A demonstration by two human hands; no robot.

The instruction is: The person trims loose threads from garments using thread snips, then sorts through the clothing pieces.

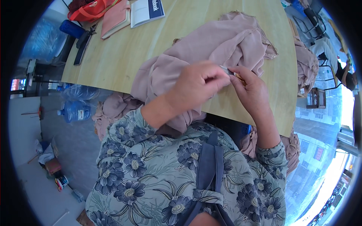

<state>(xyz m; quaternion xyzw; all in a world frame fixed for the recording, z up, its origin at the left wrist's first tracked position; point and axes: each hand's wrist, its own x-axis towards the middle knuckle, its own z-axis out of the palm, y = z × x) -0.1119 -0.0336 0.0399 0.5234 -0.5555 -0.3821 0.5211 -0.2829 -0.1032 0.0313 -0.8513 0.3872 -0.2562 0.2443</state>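
At the far left of the pale wood-grain table (128, 62) lies a red bag (90, 11), with 2 books just beside it: a salmon-pink notebook (116, 19) and a white-and-navy notebook (145, 13). Near the bag are a dark blue cylinder (71, 29) and a slim dark object (80, 54), too indistinct to name. On the grey floor (64, 132) lies 1 clear blue water jug (77, 112). To the right stand a black chair (316, 20) and a small dark-framed wooden stool (316, 98).

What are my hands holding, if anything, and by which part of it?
A small grey item shows between the left hand and the right hand, at the fingertips. What it is, and which part is gripped, cannot be told.
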